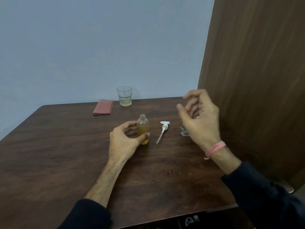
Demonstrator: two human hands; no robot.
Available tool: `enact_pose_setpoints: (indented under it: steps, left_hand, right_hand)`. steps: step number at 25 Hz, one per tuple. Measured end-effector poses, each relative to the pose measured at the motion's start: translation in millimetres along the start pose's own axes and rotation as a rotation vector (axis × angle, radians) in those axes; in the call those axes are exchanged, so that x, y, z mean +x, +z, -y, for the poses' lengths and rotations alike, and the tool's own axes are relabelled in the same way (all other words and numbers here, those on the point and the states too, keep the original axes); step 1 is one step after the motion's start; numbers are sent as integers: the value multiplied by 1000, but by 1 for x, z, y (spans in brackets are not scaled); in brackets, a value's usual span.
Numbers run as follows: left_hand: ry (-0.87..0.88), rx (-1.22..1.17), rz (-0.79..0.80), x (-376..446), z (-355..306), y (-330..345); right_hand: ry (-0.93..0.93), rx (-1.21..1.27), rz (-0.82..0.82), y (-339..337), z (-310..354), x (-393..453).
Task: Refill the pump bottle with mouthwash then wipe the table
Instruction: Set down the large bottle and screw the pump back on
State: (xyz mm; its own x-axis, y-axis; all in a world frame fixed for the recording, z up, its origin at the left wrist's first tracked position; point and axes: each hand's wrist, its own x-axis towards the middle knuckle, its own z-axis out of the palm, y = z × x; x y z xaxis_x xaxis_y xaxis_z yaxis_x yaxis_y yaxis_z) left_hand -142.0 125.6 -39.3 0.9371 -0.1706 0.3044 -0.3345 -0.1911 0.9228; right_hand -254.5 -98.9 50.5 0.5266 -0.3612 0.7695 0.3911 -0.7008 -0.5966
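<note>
One dark wood table [49,146] w/ droplets, blue-grey wall [82,47].

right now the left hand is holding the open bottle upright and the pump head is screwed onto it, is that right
Not quite. The left hand does hold the open bottle upright, but the pump head is not screwed on: it lies on the table to the right of the bottle, apart from it. The head view shows this.

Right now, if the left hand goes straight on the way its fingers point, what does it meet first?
The left hand already holds the open bottle, so the bottle comes first. Beyond it lies the white pump head, probably next in that line, though depth is uncertain.
</note>
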Motion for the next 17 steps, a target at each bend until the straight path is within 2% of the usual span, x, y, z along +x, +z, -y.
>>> enact_pose_setpoints:
  steps: [1, 4, 6, 9, 12, 17]
  left_hand:
    - [1, 3, 2, 0, 0, 0]
    - [-1, -8, 2, -1, 0, -2]
    - [6, -7, -5, 0, 1, -1]
    - [13, 8, -4, 1, 3, 0]
    - [23, 11, -3, 3, 3, 3]
    - [43, 20, -8, 4, 5, 5]
  right_hand:
    - [25, -69, 103, 10, 1, -5]
    - [128, -488, 435, 42, -11, -24]
    - [169, -673, 560, 61, -22, -30]
    - [236, -816, 622, 84, -38, -27]
    - [206, -888, 560, 92, -50, -27]
    - [112, -711, 475, 85, -53, -32]
